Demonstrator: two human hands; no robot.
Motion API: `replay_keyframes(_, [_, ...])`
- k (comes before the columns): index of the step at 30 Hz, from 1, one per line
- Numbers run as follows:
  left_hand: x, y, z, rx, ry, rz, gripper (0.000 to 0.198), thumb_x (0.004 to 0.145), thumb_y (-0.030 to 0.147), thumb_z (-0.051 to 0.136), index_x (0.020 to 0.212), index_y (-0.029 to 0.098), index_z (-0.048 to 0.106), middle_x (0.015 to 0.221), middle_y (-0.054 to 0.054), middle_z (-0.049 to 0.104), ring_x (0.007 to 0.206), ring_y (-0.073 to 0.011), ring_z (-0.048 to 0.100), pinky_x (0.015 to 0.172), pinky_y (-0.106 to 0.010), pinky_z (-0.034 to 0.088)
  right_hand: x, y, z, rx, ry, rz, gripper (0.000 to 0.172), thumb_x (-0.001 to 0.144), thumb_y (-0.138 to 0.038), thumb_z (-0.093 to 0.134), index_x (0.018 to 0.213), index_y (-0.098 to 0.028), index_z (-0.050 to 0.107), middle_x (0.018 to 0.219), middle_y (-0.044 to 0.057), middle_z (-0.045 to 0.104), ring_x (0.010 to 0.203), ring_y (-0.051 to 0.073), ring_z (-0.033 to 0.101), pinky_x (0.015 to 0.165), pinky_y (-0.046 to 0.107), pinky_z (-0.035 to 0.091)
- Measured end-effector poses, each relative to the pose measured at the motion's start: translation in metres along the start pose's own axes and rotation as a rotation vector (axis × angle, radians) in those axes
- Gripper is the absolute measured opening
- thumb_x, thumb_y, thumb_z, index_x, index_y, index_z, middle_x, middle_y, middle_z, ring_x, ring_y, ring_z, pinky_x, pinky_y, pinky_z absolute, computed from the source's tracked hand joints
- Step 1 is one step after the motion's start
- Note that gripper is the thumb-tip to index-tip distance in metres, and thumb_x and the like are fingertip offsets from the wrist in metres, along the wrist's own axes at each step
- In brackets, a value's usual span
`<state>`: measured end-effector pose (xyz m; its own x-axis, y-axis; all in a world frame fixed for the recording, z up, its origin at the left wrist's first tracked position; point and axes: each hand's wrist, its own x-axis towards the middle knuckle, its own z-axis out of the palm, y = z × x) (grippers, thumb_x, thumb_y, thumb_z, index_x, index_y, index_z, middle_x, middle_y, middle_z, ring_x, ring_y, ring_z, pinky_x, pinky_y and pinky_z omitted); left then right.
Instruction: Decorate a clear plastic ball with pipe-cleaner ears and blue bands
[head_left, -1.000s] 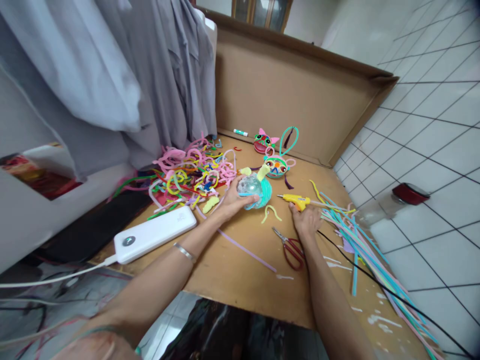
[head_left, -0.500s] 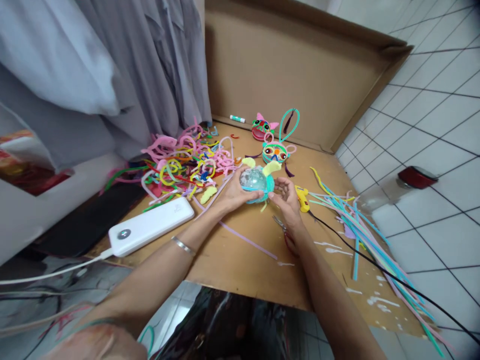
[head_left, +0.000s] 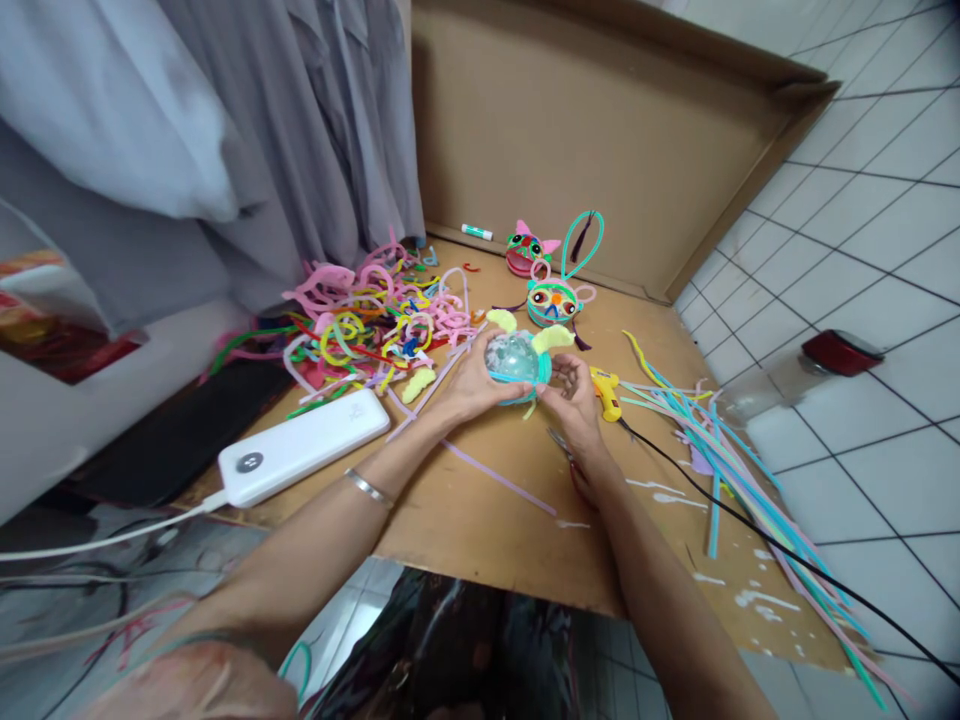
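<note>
Between my hands is a clear plastic ball (head_left: 513,355) wrapped in turquoise pipe cleaner, with two pale yellow ear-shaped pieces on top. My left hand (head_left: 474,382) grips its left side, thumb along the front. The thumb and fingers of my right hand (head_left: 574,400) pinch its right edge, near the turquoise band. Under my right wrist lies a pair of scissors (head_left: 559,441), its handles partly hidden. Just right of that hand rests a yellow glue gun (head_left: 606,393).
Tangled pipe cleaners (head_left: 390,310) are heaped at the left, behind a white power bank (head_left: 304,447). Two finished animal-face ornaments (head_left: 553,302) and a glue stick (head_left: 477,232) lie at the back. Straight pipe cleaners (head_left: 739,465) and a black cord cover the right side.
The view has shifted very slightly. Both hands keep hold of the ball in nearly the same place, with no other visible movement.
</note>
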<state>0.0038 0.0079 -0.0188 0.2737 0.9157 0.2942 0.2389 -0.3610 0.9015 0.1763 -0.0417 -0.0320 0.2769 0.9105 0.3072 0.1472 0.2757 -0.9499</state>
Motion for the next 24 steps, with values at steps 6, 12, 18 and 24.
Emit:
replay_keyframes(6, [0.0007, -0.0031, 0.0041, -0.065, 0.01, 0.01, 0.094, 0.052, 0.036, 0.084, 0.135, 0.018, 0.044, 0.133, -0.013, 0.056, 0.121, -0.0296, 0.057, 0.107, -0.044, 0.043, -0.0005, 0.0023, 0.0007, 0.0, 0.017, -0.002, 0.057, 0.061, -0.043, 0.081, 0.107, -0.026, 0.052, 0.115, 0.007, 0.061, 0.105, 0.024, 0.059, 0.084, 0.037, 0.05])
replay_keyframes(12, [0.0005, -0.0051, 0.0068, -0.068, 0.025, 0.02, 0.092, 0.054, 0.036, 0.084, 0.135, 0.018, 0.044, 0.134, -0.013, 0.056, 0.123, -0.0294, 0.056, 0.108, -0.044, 0.042, -0.0003, 0.0059, 0.0008, -0.004, 0.016, -0.014, 0.056, 0.063, -0.041, 0.08, 0.109, -0.025, 0.051, 0.115, 0.007, 0.062, 0.105, 0.023, 0.06, 0.089, 0.038, 0.05])
replay_keyframes(18, [-0.0012, -0.0027, 0.0065, -0.054, 0.025, 0.035, 0.093, 0.054, 0.036, 0.084, 0.135, 0.016, 0.043, 0.136, -0.015, 0.054, 0.124, -0.0297, 0.055, 0.108, -0.045, 0.042, -0.0012, 0.0054, 0.0014, 0.004, 0.022, -0.012, 0.056, 0.063, -0.04, 0.079, 0.109, -0.025, 0.051, 0.115, 0.007, 0.062, 0.104, 0.022, 0.061, 0.09, 0.038, 0.05])
replay_keyframes(24, [-0.0015, -0.0033, 0.0077, -0.055, 0.037, 0.019, 0.094, 0.052, 0.034, 0.085, 0.135, 0.016, 0.045, 0.133, -0.015, 0.057, 0.121, -0.0307, 0.057, 0.107, -0.046, 0.043, -0.0012, 0.0061, 0.0027, 0.077, 0.009, -0.003, 0.058, 0.061, -0.039, 0.08, 0.109, -0.026, 0.049, 0.111, 0.006, 0.063, 0.102, 0.021, 0.062, 0.088, 0.036, 0.051])
